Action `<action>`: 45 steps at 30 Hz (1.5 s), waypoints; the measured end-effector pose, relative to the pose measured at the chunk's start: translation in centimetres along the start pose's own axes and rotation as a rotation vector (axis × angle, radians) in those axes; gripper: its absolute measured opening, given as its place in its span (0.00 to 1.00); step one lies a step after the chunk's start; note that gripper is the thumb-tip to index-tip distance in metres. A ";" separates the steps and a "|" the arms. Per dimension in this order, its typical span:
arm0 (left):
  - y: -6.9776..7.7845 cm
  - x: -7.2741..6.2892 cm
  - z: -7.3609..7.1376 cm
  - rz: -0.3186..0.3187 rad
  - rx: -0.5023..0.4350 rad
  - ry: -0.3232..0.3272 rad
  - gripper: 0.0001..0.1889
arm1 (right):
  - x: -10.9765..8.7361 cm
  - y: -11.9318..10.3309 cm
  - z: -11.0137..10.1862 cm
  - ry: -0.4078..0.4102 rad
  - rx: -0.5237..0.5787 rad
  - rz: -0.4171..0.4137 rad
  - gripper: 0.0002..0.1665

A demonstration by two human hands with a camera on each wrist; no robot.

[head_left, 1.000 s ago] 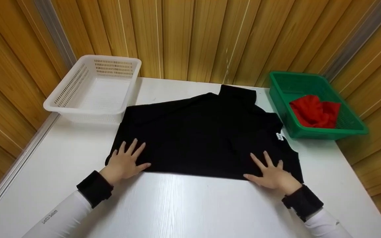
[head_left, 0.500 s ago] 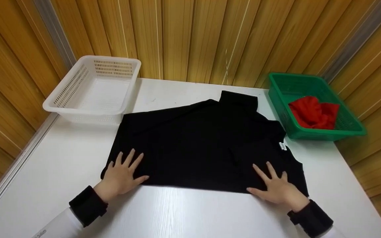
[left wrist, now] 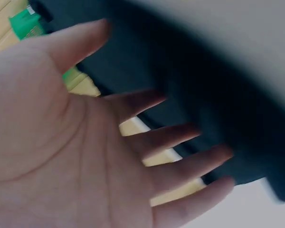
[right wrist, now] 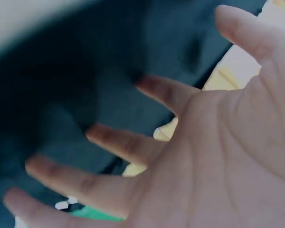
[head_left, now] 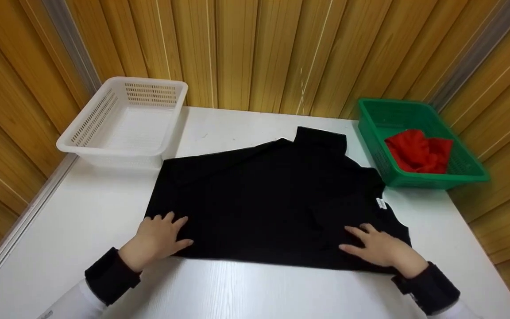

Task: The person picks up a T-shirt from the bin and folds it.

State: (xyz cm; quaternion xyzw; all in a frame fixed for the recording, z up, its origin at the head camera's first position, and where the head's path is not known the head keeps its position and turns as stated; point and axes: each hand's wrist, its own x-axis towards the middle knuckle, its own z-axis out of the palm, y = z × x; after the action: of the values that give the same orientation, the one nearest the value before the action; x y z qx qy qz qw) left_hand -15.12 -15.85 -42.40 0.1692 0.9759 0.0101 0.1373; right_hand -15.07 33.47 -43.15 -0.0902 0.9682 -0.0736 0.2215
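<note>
A black short-sleeved shirt [head_left: 255, 204] lies spread on the white table, its collar with a white label [head_left: 381, 203] toward the right. One sleeve [head_left: 321, 139] sticks out at the far side. My left hand [head_left: 155, 237] is at the shirt's near left corner, fingers spread and slightly bent, fingertips at the cloth. Over the near right part, below the collar, is my right hand [head_left: 379, 248], its fingers apart and lightly bent. Both wrist views show the palms with spread fingers [left wrist: 175, 175] and nothing gripped, the dark cloth [right wrist: 61, 95] beyond them.
At the back left stands a white perforated basket [head_left: 117, 152] with nothing in it. A green basket [head_left: 441, 178] at the back right holds a crumpled red cloth [head_left: 419, 153]. Wood-patterned panels [head_left: 237, 53] border the table [head_left: 219, 288] behind and at both sides.
Both hands and the black shirt have slid toward the near edge of the table. The fingers, stretched flat before, are now more bent, and the right hand has shifted slightly to the right.
</note>
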 end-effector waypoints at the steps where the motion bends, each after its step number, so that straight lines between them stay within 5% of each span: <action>1: 0.1 0.3 -0.4 0.002 0.005 -0.010 0.36 | 0.5 0.1 -0.4 0.033 -0.018 -0.015 0.47; 6: -0.3 3.2 -1.5 0.047 -0.016 0.002 0.39 | 4.3 0.9 -2.2 0.161 -0.039 -0.066 0.47; 12: -2.4 6.5 -0.1 0.073 -0.126 -0.080 0.51 | 8.4 1.6 -2.1 0.076 0.023 -0.094 0.57; 21: -3.0 5.2 1.9 0.019 -0.190 -0.080 0.54 | 9.1 1.8 -1.8 0.028 0.037 -0.096 0.59; 28: -2.6 5.3 0.5 0.033 -0.034 -0.001 0.43 | 9.8 1.5 -3.3 0.002 0.002 -0.100 0.53; 36: -2.1 10.3 -2.2 0.067 0.111 0.304 0.22 | 14.3 2.1 -6.3 0.157 -0.100 -0.088 0.39; 45: -0.1 16.9 -2.8 0.058 0.146 0.239 0.31 | 18.6 2.4 -7.2 0.399 -0.189 -0.066 0.29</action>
State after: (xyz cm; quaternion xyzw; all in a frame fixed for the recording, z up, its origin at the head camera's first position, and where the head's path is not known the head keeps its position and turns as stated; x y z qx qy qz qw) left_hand -31.20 -10.21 -44.20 0.2044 0.9782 -0.0369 0.0074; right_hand -35.07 32.68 -44.87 -0.1260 0.9919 -0.0061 0.0136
